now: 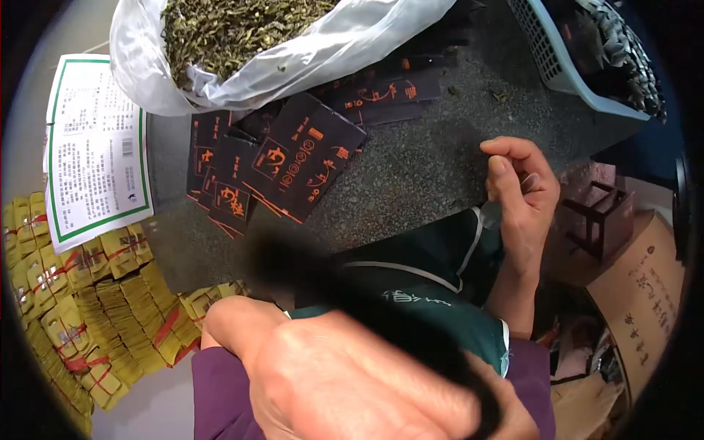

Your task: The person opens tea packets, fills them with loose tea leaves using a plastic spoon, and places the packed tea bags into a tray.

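Grey speckled table (418, 172) in front of me, seen from above, with both my hands in view. My one right hand (522, 192) is at the table's right side, fingers loosely curled, thumb and forefinger tips close together, nothing visible in its grasp. My left hand (352, 374) is large and blurred near the camera, partly behind one dark blurred band (389, 315); I cannot tell how far it is open or whether it grips the band. Left of centre, at least three black tea packets (304, 150) with orange print overlap, well apart from my right hand. Just beyond them is one translucent plastic bag (367, 44) of dried leaves (235, 37). One blue basket (561, 62), upper right, holds dark pouches too crowded to count. Yellow bundles (136, 308), also uncountable, fill the lower left
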The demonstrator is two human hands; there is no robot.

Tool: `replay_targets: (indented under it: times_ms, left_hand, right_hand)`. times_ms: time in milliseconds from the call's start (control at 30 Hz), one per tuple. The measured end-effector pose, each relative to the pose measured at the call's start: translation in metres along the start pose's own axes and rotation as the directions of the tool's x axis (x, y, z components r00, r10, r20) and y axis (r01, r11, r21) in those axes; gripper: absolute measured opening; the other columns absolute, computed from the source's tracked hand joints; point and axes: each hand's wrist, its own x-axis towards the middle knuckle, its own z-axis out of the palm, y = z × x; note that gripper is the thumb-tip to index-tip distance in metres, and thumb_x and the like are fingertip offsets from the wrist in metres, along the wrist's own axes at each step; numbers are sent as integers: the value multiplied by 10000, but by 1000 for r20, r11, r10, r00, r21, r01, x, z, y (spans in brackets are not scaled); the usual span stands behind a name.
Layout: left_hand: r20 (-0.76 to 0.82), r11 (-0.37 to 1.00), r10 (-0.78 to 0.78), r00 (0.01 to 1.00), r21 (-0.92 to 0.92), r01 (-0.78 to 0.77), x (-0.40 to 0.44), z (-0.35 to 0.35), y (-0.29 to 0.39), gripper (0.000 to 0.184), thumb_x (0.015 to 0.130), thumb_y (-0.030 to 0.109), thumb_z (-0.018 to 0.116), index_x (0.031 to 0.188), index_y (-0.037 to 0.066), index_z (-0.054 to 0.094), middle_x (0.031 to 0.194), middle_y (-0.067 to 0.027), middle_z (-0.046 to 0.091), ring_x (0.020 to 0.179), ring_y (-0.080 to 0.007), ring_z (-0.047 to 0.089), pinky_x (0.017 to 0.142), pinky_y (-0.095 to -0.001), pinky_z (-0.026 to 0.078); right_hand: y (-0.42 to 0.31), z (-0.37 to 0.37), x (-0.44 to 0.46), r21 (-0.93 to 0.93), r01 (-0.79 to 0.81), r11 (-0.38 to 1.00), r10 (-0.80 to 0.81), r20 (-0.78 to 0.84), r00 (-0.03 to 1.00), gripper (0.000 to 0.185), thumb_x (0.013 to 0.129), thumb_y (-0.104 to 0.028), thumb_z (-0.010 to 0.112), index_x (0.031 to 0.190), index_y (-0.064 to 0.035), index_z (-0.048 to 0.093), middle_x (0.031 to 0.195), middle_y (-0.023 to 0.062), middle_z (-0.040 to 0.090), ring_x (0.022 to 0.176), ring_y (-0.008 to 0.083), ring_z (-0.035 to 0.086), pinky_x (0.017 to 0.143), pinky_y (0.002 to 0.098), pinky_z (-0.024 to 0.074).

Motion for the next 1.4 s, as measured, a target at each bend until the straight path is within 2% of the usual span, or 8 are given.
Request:
replay_targets:
  times_ms: [633, 733, 833, 867, 933, 1033, 1267, 1400]
  left_hand:
    - [-20, 854, -124, 992, 507, 117, 5, -8, 92, 456, 1048, 393, 518, 712, 86, 492, 686, -55, 545, 614, -209, 578, 737, -438, 529]
    - [-58, 599, -85, 995, 795, 98, 2, -24, 121, 479, 1056, 420, 503, 691, 110, 481, 672, -32, 546, 608, -197, 572, 756, -452, 529]
    - [89, -74, 81, 993, 994, -83, -18, -65, 139, 514, 1009, 506, 543, 681, 112, 497, 696, -45, 562, 630, -207, 573, 757, -460, 527]
    - [198, -393, -47, 979, 898, -200, -25, -79, 152, 465, 905, 519, 672, 771, 82, 585, 802, -86, 601, 750, -257, 616, 788, -469, 522]
    - [89, -830, -63, 994, 549, -102, -37, -82, 148, 457, 789, 450, 799, 962, 47, 670, 977, -121, 640, 922, -306, 629, 860, -465, 506]
    - [-73, -778, 35, 997, 624, 73, -49, -90, 139, 602, 698, 292, 870, 1190, 13, 665, 1184, -159, 646, 1074, -346, 600, 948, -456, 463]
    - [-93, -802, 43, 995, 590, 90, -57, -103, 130, 690, 685, 257, 869, 1285, 16, 628, 1241, -133, 634, 1093, -340, 597, 956, -460, 447]
    - [-64, -801, 30, 998, 595, 62, -58, -105, 129, 681, 681, 213, 870, 1287, 18, 629, 1226, -133, 640, 1068, -329, 609, 928, -452, 456]
  right_hand:
    - [-1, -3, 8, -25, -48, 999, 48, 9, 999, 150, 1007, -90, 599, 1110, -7, 670, 722, -62, 502, 589, 3, 396, 525, 188, 327]
    - [-11, 19, 9, -17, -159, 987, 160, 51, 986, 146, 987, -76, 609, 1103, -20, 679, 728, -74, 506, 594, -3, 397, 528, 177, 313]
    - [-26, 66, 11, -202, -106, 974, 134, 128, 983, 164, 903, -5, 696, 1067, -3, 700, 808, -46, 546, 698, 36, 474, 603, 189, 361]
    - [-22, 76, 12, -220, -29, 975, 65, 161, 985, 196, 881, 13, 717, 1075, 13, 697, 834, -24, 561, 717, 53, 486, 619, 200, 379]
    - [-20, 91, 19, -274, 10, 962, 37, 167, 985, 223, 861, 16, 732, 1081, 23, 695, 846, 2, 568, 716, 66, 490, 624, 214, 393]
    - [-22, 101, 22, -373, 37, 927, 35, 184, 982, 233, 836, 11, 755, 1061, 34, 696, 848, 40, 577, 719, 86, 504, 631, 234, 417]
    - [-26, 110, 15, -389, -51, 920, 168, 272, 947, 136, 838, -9, 754, 956, 31, 700, 823, 38, 598, 734, 86, 532, 639, 243, 448]
    - [-22, 104, 17, -318, -113, 941, 170, 156, 973, 160, 854, -12, 745, 1004, 20, 699, 817, -11, 600, 665, 41, 490, 593, 207, 407]
